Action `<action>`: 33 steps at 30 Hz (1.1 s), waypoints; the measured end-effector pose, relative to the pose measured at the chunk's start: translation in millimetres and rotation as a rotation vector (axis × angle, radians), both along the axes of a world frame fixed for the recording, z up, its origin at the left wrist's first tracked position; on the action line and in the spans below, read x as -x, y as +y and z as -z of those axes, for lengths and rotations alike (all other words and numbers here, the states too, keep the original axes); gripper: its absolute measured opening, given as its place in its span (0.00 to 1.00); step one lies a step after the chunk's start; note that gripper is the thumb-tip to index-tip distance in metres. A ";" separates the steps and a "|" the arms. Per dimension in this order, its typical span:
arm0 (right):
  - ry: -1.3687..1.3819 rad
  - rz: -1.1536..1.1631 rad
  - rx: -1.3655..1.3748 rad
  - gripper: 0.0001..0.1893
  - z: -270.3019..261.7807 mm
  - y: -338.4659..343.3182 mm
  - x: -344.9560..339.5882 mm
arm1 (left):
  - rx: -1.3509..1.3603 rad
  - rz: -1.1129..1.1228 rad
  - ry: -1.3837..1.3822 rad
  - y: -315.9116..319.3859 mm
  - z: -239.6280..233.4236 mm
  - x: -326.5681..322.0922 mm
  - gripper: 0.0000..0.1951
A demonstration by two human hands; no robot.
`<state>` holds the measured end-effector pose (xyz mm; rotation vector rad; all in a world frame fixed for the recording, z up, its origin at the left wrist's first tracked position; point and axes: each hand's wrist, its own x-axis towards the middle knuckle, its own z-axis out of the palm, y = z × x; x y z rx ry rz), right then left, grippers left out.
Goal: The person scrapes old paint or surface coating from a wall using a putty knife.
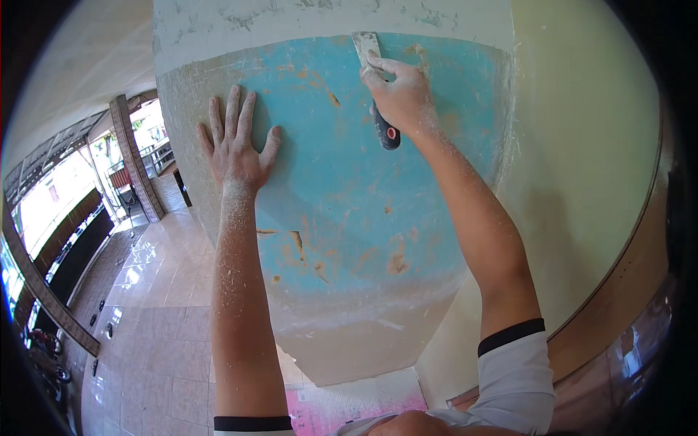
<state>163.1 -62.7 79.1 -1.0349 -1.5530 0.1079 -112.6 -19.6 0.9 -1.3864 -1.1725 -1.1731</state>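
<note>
A wall panel [338, 180] before me has a turquoise painted area with scratches, brownish chips and a few small cracks; above it is a whitish band [327, 22] with patchy marks. My right hand [401, 92] grips a putty knife [366, 44] with a dark handle, its dusty metal blade pointing up at the border between turquoise and white. Down and to the left, my left hand [238, 144] rests with fingers spread on the panel near its left side, holding nothing. White dust coats both hands and forearms.
A pale greenish wall [583, 136] adjoins at right. Below lies a pink sheet [349, 406] covered in white dust. A tiled floor [158, 349] stretches left, with pillars [136, 158], scattered footwear [109, 329] and a parked motorbike [52, 365] at the lower left.
</note>
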 end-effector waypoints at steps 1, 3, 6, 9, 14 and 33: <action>-0.045 0.037 -0.139 0.26 6.5 11.3 1.4 | -0.007 0.004 -0.002 0.1 -0.5 0.5 0.37; -0.092 0.075 -0.279 0.26 10.7 23.3 -0.2 | -0.003 0.001 0.006 0.7 -0.2 0.3 0.37; -0.069 -0.006 -0.278 0.26 7.8 21.7 -0.8 | -0.009 0.016 0.011 2.5 -0.4 -0.5 0.37; -0.015 0.005 -0.096 0.26 4.8 12.4 5.4 | -0.011 0.026 0.009 1.5 0.3 0.8 0.37; -0.029 0.012 -0.003 0.27 -2.9 -0.1 9.7 | 0.004 0.031 -0.001 0.7 1.3 1.9 0.36; -0.119 0.080 -0.312 0.26 13.8 25.6 24.7 | -0.067 0.153 -0.032 -1.6 2.3 1.4 0.32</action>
